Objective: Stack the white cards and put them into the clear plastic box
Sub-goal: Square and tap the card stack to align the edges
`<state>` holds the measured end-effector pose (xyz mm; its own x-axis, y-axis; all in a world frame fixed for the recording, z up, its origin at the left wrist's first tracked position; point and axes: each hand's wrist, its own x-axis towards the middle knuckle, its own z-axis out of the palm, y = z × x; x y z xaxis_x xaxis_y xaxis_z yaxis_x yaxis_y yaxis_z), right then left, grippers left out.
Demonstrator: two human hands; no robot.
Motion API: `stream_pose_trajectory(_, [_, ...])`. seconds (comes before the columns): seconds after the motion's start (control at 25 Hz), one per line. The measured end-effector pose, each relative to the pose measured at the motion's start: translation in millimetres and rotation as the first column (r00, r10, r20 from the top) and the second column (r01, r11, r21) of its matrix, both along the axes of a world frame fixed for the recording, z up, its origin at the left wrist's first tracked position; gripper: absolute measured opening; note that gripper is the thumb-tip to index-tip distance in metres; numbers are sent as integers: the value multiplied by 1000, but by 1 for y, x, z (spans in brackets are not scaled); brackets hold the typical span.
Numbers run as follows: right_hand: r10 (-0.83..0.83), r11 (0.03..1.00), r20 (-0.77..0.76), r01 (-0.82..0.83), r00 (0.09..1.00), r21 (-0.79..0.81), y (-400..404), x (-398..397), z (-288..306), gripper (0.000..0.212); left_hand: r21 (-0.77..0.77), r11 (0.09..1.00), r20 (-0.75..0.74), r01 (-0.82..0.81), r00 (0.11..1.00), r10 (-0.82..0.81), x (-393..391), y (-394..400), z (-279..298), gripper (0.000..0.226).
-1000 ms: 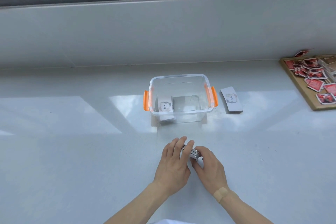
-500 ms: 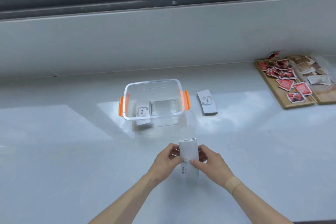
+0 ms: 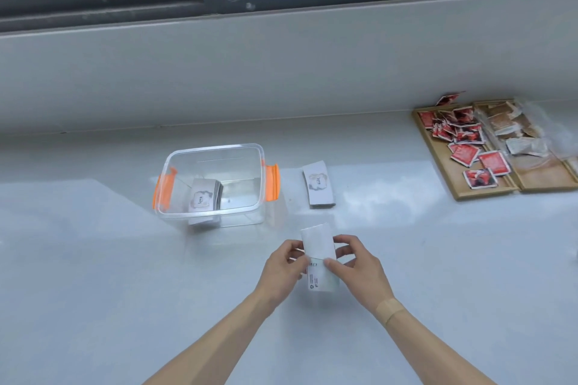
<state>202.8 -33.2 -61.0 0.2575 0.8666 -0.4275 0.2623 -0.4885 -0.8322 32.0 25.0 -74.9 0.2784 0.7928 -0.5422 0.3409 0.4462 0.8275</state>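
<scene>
while both hands (image 3: pixel 325 269) grip cards (image 3: pixel 319 245), clear box (image 3: pixel 215 212) ahead, wooden tray (image 3: pixel 488 194) right

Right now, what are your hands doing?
Left hand and right hand gripping card stack. Box open ahead. Nothing blocking.

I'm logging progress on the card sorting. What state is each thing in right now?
Clear plastic box: open, no lid on, upright.
Card stack in box: lying flat on the bottom.
Card stack beside box: on the counter, untouched.
Held card stack: lifted, gripped between both hands.
Left hand: closed on the held stack.
Right hand: closed on the held stack.
Wooden tray: holds loose packets.
</scene>
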Motion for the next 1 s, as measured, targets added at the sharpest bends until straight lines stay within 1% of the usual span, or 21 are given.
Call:
stream_pose_trajectory(0.36, [-27, 1000, 23, 27, 999, 11, 94, 38, -7, 30, 48, 983, -64, -180, 981, 182, 57, 69, -2, 24])
stream_pose_trajectory(0.56, [-56, 998, 55, 56, 997, 6, 146, 47, -17, 27, 135, 953, -129, -270, 949, 287, 82, 111, -7, 22])
stream_pose_trajectory(0.72, [-64, 998, 54, 64, 996, -6, 169, 45, -25, 28, 192, 948, -229, -254, 928, 295, 94, 132, -13, 21])
stream_pose_trajectory(0.84, [-70, 997, 103, 72, 992, -16, 180, 46, -30, 28, 189, 959, -296, -209, 919, 259, 99, 145, -21, 19])
stream_pose_trajectory(0.92, [-80, 996, 136, 84, 987, -24, 184, 46, -33, 29, 176, 967, -312, -184, 921, 232, 101, 150, -25, 13])
stream_pose_trajectory(1.0, [-72, 996, 183, 79, 980, -29, 185, 44, -37, 28, 165, 970, -331, -179, 916, 226, 102, 153, -30, 14])
